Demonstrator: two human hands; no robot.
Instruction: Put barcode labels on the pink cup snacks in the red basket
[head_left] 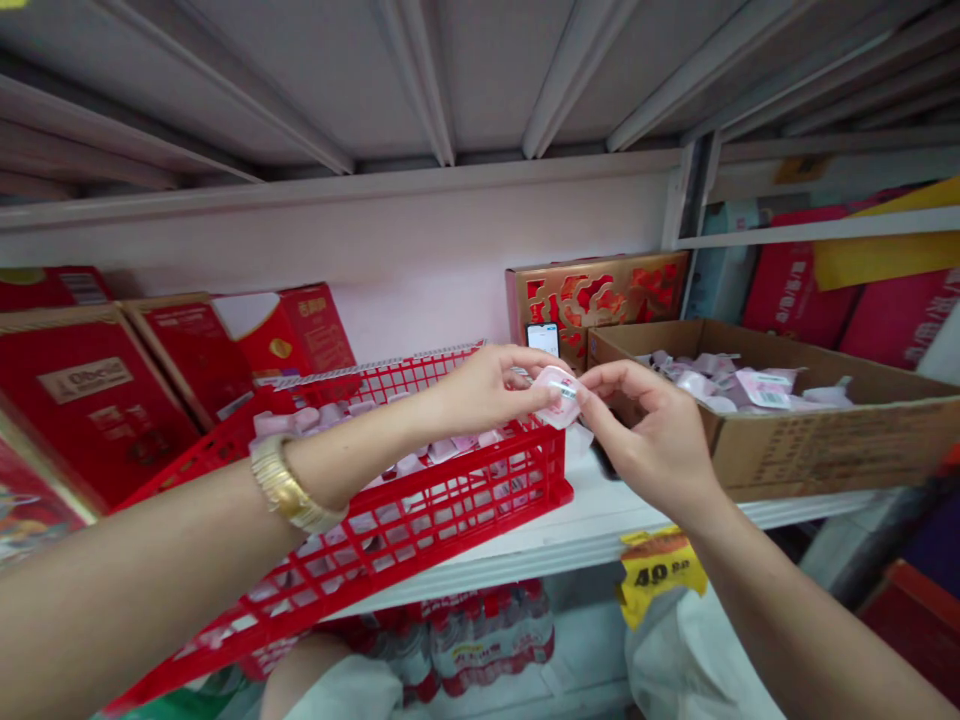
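Holding one pink pack [553, 402] between two bare hands: left hand [491, 388], thumb and fingers pinched on the pack's left edge; right hand [651, 432], thumb and forefinger closed narrowly on its right edge. Position: raised above the white shelf [592, 520], before the near right end of the red basket [559, 470] and left of the carton [832, 445]. Orientation: broad face turned up and toward the wearer, small printed label [568, 390] uppermost on the right side; outline compact and rounded, long axis cannot be told. A pale scrap below it, partly hidden by the right hand, cannot be identified. Left wrist: one gold bangle [294, 487]. Red basket: open lattice sides, set at a slant, stocked with small pink-and-white packs [409, 463]. Carton: brown, open-topped, with similar pieces [761, 388] heaped inside. Behind the hands: one phone [543, 338], upright, screen lit, against a gold box [600, 295] with red cut-out pattern. Far left: red boxes [82, 400]. Shelf front: yellow tag [661, 572]. Below: bottles [484, 640], red-capped.
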